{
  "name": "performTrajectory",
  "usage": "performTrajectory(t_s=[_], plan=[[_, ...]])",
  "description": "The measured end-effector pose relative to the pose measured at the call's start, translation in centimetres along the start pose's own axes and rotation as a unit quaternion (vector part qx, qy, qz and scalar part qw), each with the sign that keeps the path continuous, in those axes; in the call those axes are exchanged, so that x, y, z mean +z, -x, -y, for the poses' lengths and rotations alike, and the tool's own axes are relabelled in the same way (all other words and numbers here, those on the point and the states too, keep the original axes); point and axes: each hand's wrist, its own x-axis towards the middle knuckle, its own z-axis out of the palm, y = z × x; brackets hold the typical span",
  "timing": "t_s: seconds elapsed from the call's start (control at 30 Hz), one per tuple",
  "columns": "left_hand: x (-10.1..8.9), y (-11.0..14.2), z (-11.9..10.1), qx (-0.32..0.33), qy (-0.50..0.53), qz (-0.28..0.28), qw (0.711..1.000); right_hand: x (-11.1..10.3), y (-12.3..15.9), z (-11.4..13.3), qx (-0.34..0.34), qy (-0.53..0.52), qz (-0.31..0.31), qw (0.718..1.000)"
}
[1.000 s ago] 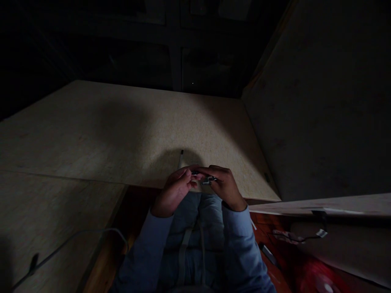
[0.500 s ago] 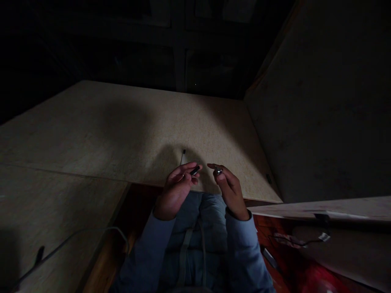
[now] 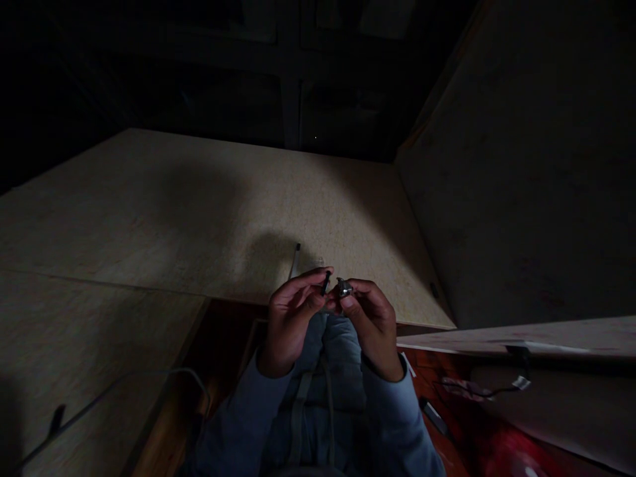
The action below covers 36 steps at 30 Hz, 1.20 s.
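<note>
Between the thumb and fingers of my left hand [image 3: 293,318] is a small dark stick-like piece [image 3: 325,283], held nearly upright. My right hand [image 3: 372,315] pinches a small shiny metal piece [image 3: 344,287]; its exact kind is too small and dim to make out. The two pieces face each other a short way apart, over the near edge of the table. Just beyond my left fingers, a thin pale stick with a black tip [image 3: 297,250] lies on the tabletop, its near end hidden by the hand.
The pale tabletop [image 3: 223,205] stretches ahead and left, with a dark upright panel [image 3: 521,199] on the right. A grey cable [image 3: 124,377] crosses the lower left surface. At lower right, a black cord [image 3: 519,374] hangs near a red item [image 3: 517,454].
Both hands have drawn closer together, bringing the dark piece and the metal piece near each other. The dark piece has turned from slanted to nearly upright.
</note>
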Motion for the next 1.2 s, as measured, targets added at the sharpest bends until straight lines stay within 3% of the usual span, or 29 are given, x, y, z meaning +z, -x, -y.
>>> performTrajectory(t_s=[0.67, 0.93, 1.2], plan=[[0.0, 0.0, 1.2, -0.008, 0.002, 0.007, 1.000, -0.1, -0.3, -0.4, -0.035, 0.082, -0.043, 0.995], [-0.1, 0.0, 1.7, 0.006, -0.018, 0.033, 0.999, -0.5, -0.5, -0.2, -0.041, 0.061, -0.049, 0.996], [-0.3, -0.2, 1.5, 0.004, -0.055, 0.039, 0.998, -0.6, -0.4, -0.2, 0.000, 0.037, -0.059, 0.998]])
